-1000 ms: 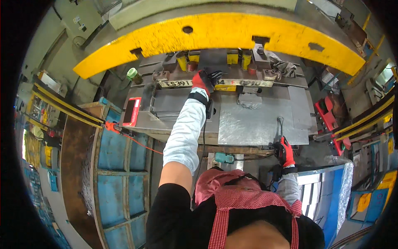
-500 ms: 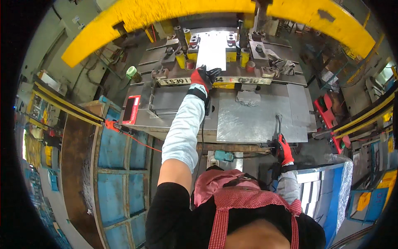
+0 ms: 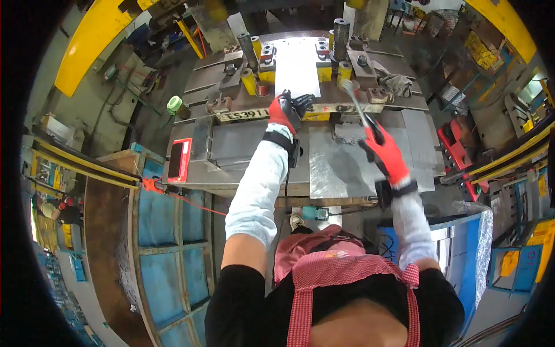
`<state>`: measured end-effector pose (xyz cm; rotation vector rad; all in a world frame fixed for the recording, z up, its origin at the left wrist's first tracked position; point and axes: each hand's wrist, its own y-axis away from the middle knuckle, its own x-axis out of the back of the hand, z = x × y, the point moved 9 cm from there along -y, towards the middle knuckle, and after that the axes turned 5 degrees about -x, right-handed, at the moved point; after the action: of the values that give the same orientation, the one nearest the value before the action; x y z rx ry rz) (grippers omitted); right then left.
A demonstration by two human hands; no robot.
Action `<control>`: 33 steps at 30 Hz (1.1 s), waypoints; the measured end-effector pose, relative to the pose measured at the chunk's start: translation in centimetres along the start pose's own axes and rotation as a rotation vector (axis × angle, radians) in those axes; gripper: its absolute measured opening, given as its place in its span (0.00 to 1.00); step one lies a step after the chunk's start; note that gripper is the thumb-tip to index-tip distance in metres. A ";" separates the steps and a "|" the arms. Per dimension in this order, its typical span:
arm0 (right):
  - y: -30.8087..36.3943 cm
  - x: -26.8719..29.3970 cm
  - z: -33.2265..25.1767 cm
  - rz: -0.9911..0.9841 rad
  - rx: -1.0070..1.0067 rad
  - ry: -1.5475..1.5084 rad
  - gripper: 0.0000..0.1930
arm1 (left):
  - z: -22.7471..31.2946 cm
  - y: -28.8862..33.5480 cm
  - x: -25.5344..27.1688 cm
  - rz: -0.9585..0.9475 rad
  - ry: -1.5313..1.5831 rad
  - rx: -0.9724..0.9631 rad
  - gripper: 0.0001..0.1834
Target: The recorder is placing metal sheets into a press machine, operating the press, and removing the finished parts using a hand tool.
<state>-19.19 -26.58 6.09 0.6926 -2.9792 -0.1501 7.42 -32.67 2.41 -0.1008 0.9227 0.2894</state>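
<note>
My left hand [image 3: 291, 111], in a red and black glove, reaches to the near edge of a bright metal sheet [image 3: 297, 68] lying in the die of a press. Its fingers are stretched out and apart beside that edge; whether they touch it I cannot tell. My right hand [image 3: 385, 151], gloved alike, is closed round the handle of a long thin metal hand tool [image 3: 359, 105]. The tool slants up and away to the left, its far end smeared by motion near a yellow post [image 3: 344, 72]. Below lies a flat grey metal plate [image 3: 329, 168] on the bench.
Dark guide posts [image 3: 247, 51] and bolted clamps [image 3: 362, 61] flank the sheet. A phone on a red-edged pad [image 3: 180, 159] lies left, near a green-capped bottle [image 3: 174, 105]. A grey rag [image 3: 399, 84] rests at the right; a blue bin [image 3: 462, 254] stands lower right.
My right hand has lifted the tool from the near edge of the plate up and forward toward the die. The yellow press part overhead has risen. My left hand stays at the sheet.
</note>
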 end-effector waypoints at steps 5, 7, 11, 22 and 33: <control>-14.9 -6.3 -7.8 -0.157 0.047 0.029 0.17 | 0.0 0.7 -0.7 -0.006 0.025 0.078 0.32; -19.0 -7.6 -8.5 -0.183 -0.049 -0.163 0.14 | -0.7 0.5 -0.1 0.027 0.063 0.167 0.34; -22.4 -4.9 -6.8 -0.179 -0.142 -0.098 0.11 | -2.6 0.4 -1.3 0.013 0.132 0.248 0.23; 2.9 3.8 6.9 0.179 -0.262 -0.305 0.26 | -0.7 -0.2 1.7 -0.022 -0.006 0.140 0.27; 3.3 2.5 12.3 0.277 -0.369 -0.247 0.08 | 0.0 -8.2 0.2 -0.059 0.050 0.075 0.23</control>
<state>-24.08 -23.77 -5.56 0.2317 -3.0988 -0.7917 9.88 -40.51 1.90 -0.0659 0.9779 0.1983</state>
